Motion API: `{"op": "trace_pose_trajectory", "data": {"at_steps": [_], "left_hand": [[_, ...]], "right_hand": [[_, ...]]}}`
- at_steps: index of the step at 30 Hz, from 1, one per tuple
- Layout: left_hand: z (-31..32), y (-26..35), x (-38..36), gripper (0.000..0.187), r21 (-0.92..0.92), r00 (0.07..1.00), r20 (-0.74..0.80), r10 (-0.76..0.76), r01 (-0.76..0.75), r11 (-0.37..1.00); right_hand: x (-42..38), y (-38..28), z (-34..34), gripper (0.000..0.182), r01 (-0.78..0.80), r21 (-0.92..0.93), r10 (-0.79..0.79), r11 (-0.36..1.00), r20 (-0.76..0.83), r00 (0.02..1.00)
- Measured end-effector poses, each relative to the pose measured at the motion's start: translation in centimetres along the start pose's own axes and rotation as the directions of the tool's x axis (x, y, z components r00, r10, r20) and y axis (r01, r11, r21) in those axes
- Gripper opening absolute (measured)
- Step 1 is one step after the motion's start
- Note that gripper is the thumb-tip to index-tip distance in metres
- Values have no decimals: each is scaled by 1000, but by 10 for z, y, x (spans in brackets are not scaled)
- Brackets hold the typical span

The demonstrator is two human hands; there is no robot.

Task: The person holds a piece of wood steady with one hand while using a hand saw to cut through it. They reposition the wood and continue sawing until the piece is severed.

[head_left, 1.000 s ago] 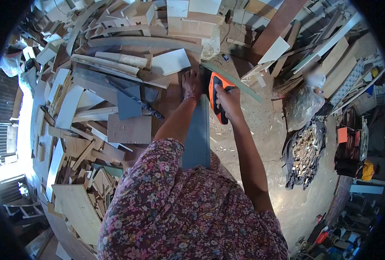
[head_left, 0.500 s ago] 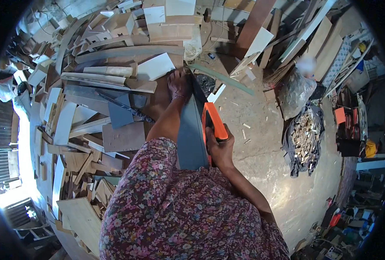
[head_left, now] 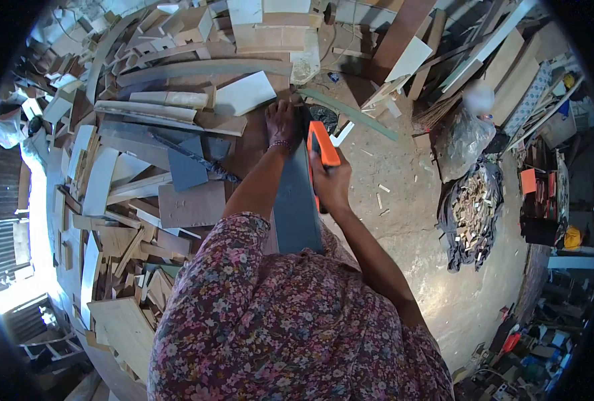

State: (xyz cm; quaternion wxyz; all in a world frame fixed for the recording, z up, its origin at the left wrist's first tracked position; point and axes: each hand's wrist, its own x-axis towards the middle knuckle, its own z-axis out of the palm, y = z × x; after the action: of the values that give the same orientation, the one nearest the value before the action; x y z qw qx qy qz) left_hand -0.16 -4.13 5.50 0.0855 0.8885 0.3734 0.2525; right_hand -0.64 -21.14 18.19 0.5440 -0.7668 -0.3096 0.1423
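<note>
A long dark grey board point(head_left: 295, 217) runs away from my body across the work surface. My right hand point(head_left: 330, 180) is wrapped round the orange handle of a hand saw point(head_left: 326, 146) at the board's right edge. Most of its blade is hidden from above. Farther out, my left hand point(head_left: 282, 125) lies palm down at the board's left side near its far end, fingers spread and slightly bent.
Wood offcuts point(head_left: 191, 204) crowd the left side, with a white-faced piece point(head_left: 245, 93) just beyond my left hand. A green strip point(head_left: 357, 117) lies ahead on the right. Small wood scraps point(head_left: 474, 207) are heaped on a dark cloth, near a clear plastic bag point(head_left: 464, 144).
My right hand and the saw have moved forward along the board's edge, away from my body. My left hand stays at the far end; the view has shifted slightly.
</note>
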Motion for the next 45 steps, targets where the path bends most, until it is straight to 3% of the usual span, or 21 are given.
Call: {"op": "trace_pose_trajectory", "data": {"at_steps": [4, 5, 8, 12, 14, 17, 19, 22, 24, 29, 35, 37, 40, 41, 42, 44, 45], "left_hand": [[16, -9, 5, 23, 44, 998, -13, 68, -67, 997], [15, -6, 3, 27, 59, 999, 30, -26, 24, 998], [5, 2, 2, 30, 74, 998, 33, -49, 46, 996], [11, -2, 0, 33, 138, 999, -37, -17, 22, 990], [0, 3, 3, 34, 162, 994, 84, -70, 56, 985], [13, 0, 3, 30, 106, 995, 45, -85, 80, 991], [17, -6, 8, 25, 40, 994, 28, -107, 106, 994], [16, -6, 5, 26, 35, 997, 17, -81, 80, 996], [15, -7, 2, 26, 47, 997, 15, -80, 79, 996], [33, -17, 5, 29, 89, 997, 75, -4, -3, 996], [4, -6, 5, 29, -3, 997, -49, 61, -62, 998], [10, -7, 9, 26, 132, 996, -3, 84, -83, 988], [14, -8, 9, 23, 99, 988, 54, 142, -147, 984], [14, -6, 11, 25, 106, 997, 72, 18, -25, 994], [20, -7, 14, 25, 111, 997, 62, 39, -46, 993], [34, -10, 3, 29, 151, 990, -133, 52, -32, 988], [-5, 9, 3, 32, 49, 997, 58, -50, 48, 998]], "right_hand": [[38, 14, 13, 17, 45, 15, -44, 999, -68, 997], [41, 13, 8, 19, -10, 27, 10, 1000, -18, 1000], [37, 24, 9, 19, 30, 98, -27, 995, -31, 999], [24, 12, 8, 20, 34, 43, -33, 999, -19, 999], [15, -4, -2, 21, 67, -70, -67, 995, 3, 998], [-20, -24, -37, 19, 70, -73, -65, 995, 66, 996], [-35, -19, -51, 16, -197, 84, 191, 977, 76, 979], [-55, -29, -43, 12, -62, 116, 59, 991, 25, 998], [-63, -32, -44, 11, -105, 111, 100, 988, 48, 994], [-57, -17, -37, 15, -2, 4, 2, 1000, -2, 1000], [12, 13, 6, 16, 21, 14, -21, 1000, -5, 1000], [26, 15, 18, 17, 60, 33, -58, 998, -46, 997], [35, 19, 3, 19, 94, 4, -93, 996, -104, 990], [38, 18, -3, 19, -42, 70, 46, 997, -46, 998], [39, 17, -6, 19, -182, 131, 180, 975, 26, 983], [24, 25, 9, 17, 102, 50, -96, 994, -99, 990], [17, 18, 6, 17, 70, 24, -68, 997, -83, 994]]}}
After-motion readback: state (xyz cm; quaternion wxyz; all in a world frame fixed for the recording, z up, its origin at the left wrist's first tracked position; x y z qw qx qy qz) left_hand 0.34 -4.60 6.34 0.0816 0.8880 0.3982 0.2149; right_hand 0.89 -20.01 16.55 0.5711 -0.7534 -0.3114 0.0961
